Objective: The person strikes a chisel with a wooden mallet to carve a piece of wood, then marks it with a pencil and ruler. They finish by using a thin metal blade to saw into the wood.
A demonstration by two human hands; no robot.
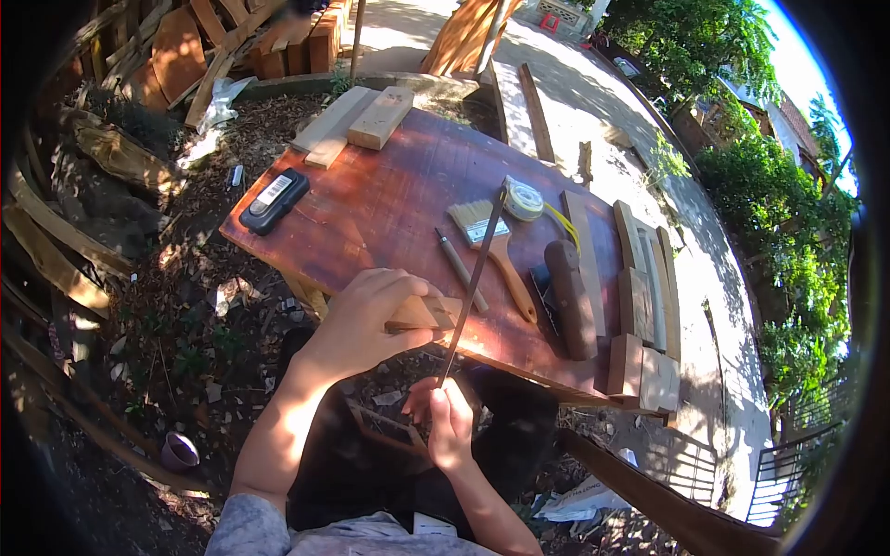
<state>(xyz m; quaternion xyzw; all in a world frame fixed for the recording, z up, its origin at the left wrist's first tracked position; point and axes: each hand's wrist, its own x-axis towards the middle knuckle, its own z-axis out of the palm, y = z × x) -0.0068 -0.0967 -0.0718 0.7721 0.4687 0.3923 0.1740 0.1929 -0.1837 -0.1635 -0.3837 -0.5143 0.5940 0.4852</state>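
Observation:
A small wooden piece is gripped in my left hand at the table's near edge. My right hand is closed round the lower end of a long thin dark tool, which slants up over the table and passes against or just beside the wooden piece's right end. Past it lie a brush, a pen-like tool, a tape measure and a thick brown wooden-bodied tool.
The reddish table bears a black case at left, wood blocks at the far edge and more blocks at right. A cup lies on the ground. Part of another person shows at the top left.

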